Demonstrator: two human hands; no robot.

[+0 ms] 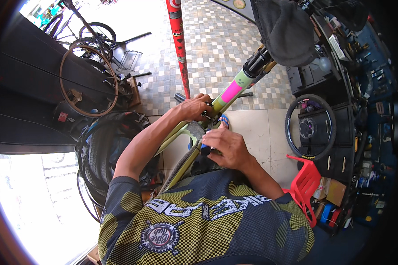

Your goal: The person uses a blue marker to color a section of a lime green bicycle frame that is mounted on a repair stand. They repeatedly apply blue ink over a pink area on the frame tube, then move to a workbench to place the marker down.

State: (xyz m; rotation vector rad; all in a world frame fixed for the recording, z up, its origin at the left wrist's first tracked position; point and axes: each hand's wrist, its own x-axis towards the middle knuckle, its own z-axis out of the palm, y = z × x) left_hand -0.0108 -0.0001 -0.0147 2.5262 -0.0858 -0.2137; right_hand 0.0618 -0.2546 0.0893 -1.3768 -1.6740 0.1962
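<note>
A green bicycle frame (215, 105) with a bright pink band (231, 91) slants up and to the right in front of me. My left hand (193, 108) is closed at the lower part of its tube, fingers curled by small dark parts there. Nearer to me, my right hand (227, 147) grips a short dark handle with a blue band (205, 149); the tool's kind cannot be made out. A bicycle tyre (179, 167) runs below the frame, partly hidden by my arms and shirt. What lies under the fingertips of both hands is hidden.
A red pole (179, 53) stands beyond my left hand. Dark cloth (285, 32) hangs over the frame's upper end. To the right are a wheel (310, 127), a red plastic chair (306, 180) and tool-filled shelves (376, 106). Tyres (97, 161) and a bare rim (63, 75) are at left.
</note>
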